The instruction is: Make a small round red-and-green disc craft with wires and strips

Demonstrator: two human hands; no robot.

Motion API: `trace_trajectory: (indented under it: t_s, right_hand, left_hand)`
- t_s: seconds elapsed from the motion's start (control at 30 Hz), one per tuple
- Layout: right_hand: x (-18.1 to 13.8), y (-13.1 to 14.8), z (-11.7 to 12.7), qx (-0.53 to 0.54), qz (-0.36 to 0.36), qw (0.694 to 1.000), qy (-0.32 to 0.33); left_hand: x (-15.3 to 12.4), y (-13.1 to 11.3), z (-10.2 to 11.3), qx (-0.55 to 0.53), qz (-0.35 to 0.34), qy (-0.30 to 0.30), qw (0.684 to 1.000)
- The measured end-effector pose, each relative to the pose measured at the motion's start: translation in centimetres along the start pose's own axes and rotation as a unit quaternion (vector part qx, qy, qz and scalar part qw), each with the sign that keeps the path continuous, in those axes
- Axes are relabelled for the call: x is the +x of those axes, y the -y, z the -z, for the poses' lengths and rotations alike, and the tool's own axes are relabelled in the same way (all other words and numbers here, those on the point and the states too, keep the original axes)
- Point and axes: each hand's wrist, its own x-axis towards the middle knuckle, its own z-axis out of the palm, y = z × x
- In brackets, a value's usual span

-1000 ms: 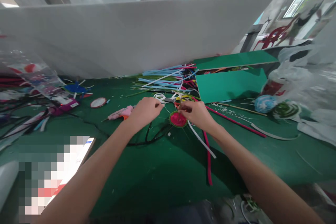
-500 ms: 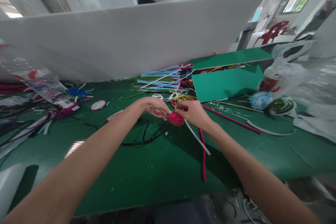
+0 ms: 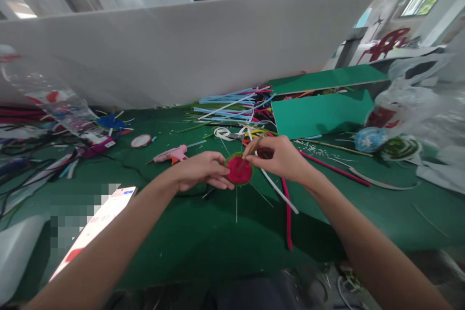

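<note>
Disc [image 3: 240, 173] lies right of the glue gun [image 3: 170, 154], rim held in the left hand's [image 3: 204, 171] fingers, right hand's [image 3: 279, 158] at its face, grip unclear; uneven pressure could tilt it, bending its wires [image 3: 236, 206].

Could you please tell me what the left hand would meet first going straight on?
Most likely the green-rimmed red disc, which its fingers seem to touch, though depth is unclear.
</note>
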Motion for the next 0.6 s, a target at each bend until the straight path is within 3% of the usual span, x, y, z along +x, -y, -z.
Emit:
trace_trajectory:
  t_s: [0.13, 0.27, 0.4, 0.5, 0.6]
  right_hand:
    - [-0.4, 1.2, -0.3, 0.010, 0.013, 0.997, 0.078]
    - [-0.6, 1.1, -1.0, -0.004, 0.016, 0.988, 0.155]
    - [-0.3, -0.3, -2.3, -0.002, -0.007, 0.993, 0.119]
    - [0.4, -1.4, -3.2, -0.008, -0.022, 0.997, 0.074]
    - [1.0, -2.2, -3.6, 0.000, -0.019, 0.999, 0.040]
  left_hand:
    - [-2.6, 2.1, -3.3, -0.060, -0.004, -0.025, 0.998]
    - [-2.3, 4.7, -4.6, -0.097, -0.014, -0.075, 0.992]
    - [-0.6, 6.0, -3.2, -0.104, -0.043, -0.154, 0.982]
    - [0.6, 5.7, -1.6, -0.108, -0.060, -0.179, 0.976]
    - [1.4, 5.0, -0.8, -0.102, -0.067, -0.162, 0.979]
